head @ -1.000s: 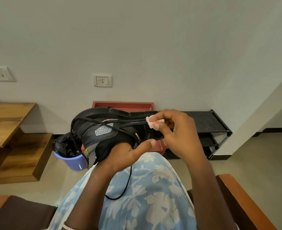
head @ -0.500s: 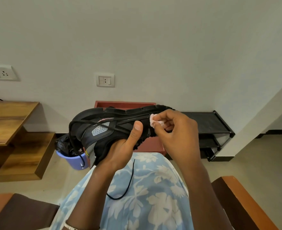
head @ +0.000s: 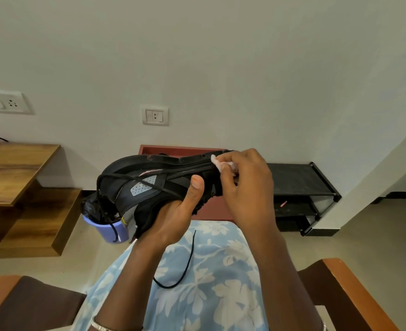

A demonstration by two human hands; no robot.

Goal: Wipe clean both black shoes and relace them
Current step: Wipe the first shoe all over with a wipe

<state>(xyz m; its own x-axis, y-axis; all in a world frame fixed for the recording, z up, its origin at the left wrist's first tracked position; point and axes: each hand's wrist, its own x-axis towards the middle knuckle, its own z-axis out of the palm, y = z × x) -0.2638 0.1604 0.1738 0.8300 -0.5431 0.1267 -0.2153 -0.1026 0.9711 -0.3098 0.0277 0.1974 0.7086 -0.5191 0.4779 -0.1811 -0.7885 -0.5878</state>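
Wiping is judged to be under way, with relacing not yet begun. One black shoe (head: 149,187) is held on its side above the lap, gripped from below by the left hand (head: 173,211), thumb pressed on the upper. One small white wipe (head: 217,162) is pinched by the right hand (head: 245,187) against the sole edge at the far right end. One lace (head: 187,263) is seen hanging loose. No second shoe is seen.

Head-worn wide-angle view, looking forward and down, close over lap
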